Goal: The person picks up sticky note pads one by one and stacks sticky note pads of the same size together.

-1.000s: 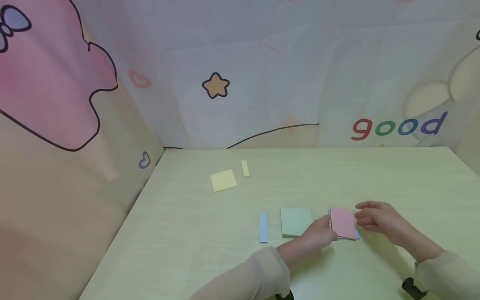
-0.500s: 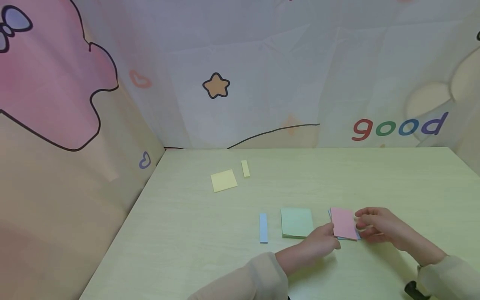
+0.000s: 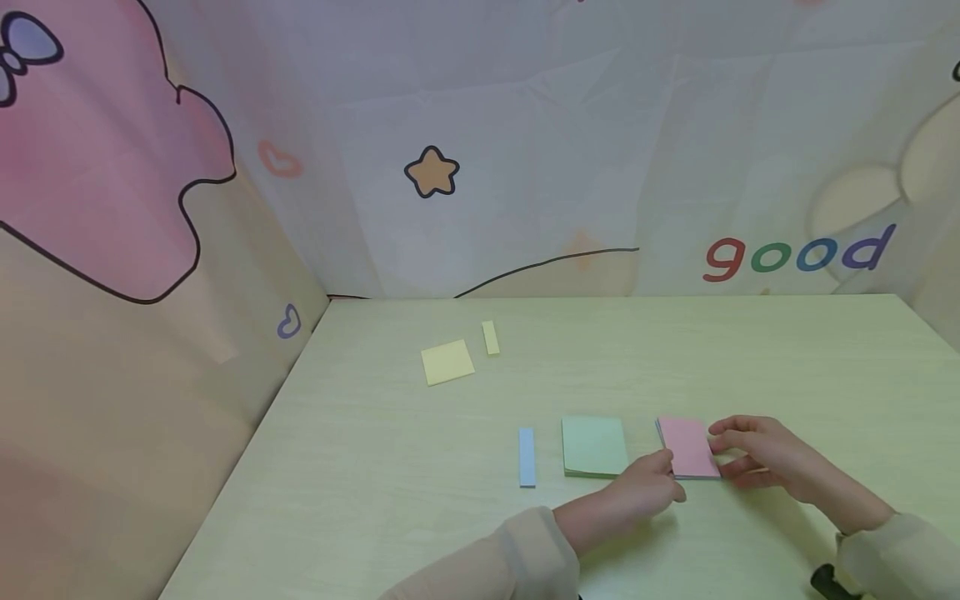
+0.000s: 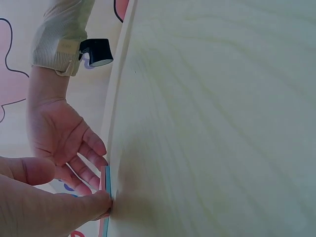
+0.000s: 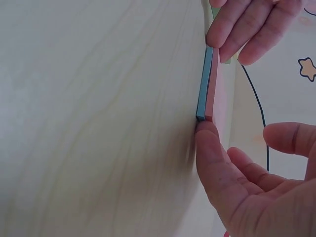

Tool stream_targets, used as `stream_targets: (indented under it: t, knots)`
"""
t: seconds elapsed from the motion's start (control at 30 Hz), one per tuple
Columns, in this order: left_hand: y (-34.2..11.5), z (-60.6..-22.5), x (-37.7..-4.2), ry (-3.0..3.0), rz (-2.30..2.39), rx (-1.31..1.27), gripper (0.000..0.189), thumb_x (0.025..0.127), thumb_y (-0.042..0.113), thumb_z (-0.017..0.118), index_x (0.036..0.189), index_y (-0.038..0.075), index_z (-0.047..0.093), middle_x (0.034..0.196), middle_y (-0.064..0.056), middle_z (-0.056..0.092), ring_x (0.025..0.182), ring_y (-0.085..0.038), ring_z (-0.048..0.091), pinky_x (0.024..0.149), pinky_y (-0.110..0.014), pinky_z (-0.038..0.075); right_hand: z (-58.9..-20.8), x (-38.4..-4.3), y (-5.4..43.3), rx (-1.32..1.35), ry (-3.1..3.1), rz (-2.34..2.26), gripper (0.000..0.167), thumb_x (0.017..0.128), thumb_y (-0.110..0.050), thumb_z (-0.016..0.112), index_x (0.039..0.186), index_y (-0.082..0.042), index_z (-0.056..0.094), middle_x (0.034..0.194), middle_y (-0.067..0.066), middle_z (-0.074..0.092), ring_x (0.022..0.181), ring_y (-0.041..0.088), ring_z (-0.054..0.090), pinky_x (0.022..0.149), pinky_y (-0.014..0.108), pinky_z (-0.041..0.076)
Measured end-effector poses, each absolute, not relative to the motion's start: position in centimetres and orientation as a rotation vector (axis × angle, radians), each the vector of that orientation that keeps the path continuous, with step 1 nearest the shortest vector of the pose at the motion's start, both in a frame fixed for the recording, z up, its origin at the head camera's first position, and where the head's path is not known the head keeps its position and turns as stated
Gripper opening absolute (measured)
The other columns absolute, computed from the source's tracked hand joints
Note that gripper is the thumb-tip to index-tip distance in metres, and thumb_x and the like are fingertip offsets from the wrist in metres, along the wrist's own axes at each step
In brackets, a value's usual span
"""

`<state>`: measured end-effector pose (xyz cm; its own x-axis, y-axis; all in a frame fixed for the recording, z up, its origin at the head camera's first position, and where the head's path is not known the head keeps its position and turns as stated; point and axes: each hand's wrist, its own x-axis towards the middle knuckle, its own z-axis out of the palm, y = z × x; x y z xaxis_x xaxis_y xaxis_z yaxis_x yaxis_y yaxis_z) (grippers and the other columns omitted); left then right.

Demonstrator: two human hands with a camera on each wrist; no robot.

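A pink sticky note pad (image 3: 692, 448) lies on top of a blue sticky note pad (image 5: 203, 84) on the table, their edges nearly lined up. My left hand (image 3: 641, 490) touches the stack's left edge near its front corner with extended fingers. From the opposite side, my right hand (image 3: 772, 454) rests its fingers against the right edge. In the right wrist view a fingertip (image 5: 206, 133) presses the stack's end, while the thumb and other fingers stay apart from it. The left wrist view has a left finger (image 4: 101, 201) against the stack's side. Neither hand grips the pads.
A green sticky note pad (image 3: 592, 446) lies just left of the stack, close to my left hand. Further left is a narrow blue strip pad (image 3: 527, 457). A yellow pad (image 3: 447, 362) and a yellow strip (image 3: 491, 337) lie farther back, before a printed cloth backdrop (image 3: 525, 183).
The pink pad has shifted slightly and now covers the blue one almost fully; the blue corner that stuck out is gone. Both hands have moved slightly toward the front.
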<state>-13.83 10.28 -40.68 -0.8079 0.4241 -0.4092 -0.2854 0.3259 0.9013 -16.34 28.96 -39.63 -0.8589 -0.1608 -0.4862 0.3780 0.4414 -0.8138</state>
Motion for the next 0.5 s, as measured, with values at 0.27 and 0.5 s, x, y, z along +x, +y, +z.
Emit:
stream_targets:
  t: [0.27, 0.5]
  knots:
    - [10.29, -40.52, -13.80, 1.993, 1.521, 0.126, 0.058, 0.077, 0.001, 0.053, 0.133, 0.003, 0.037, 0.133, -0.011, 0.044, 0.122, -0.023, 0.042, 0.100, -0.037, 0.036, -39.69, -16.37, 29.01, 0.194, 2.201, -1.411, 0.042, 0.089, -0.022, 0.046, 0.118, 0.008, 0.040, 0.086, -0.005, 0.058, 0.069, 0.015, 0.061, 0.064, 0.032, 0.051]
    - [10.23, -40.74, -13.86, 2.028, 1.516, 0.109, 0.057, 0.076, 0.001, 0.053, 0.131, 0.005, 0.039, 0.132, -0.009, 0.046, 0.122, -0.022, 0.042, 0.100, -0.039, 0.035, -39.58, -16.44, 29.12, 0.164, 2.218, -1.417, 0.043, 0.089, -0.022, 0.046, 0.119, 0.009, 0.040, 0.088, -0.004, 0.058, 0.073, 0.013, 0.060, 0.066, 0.031, 0.051]
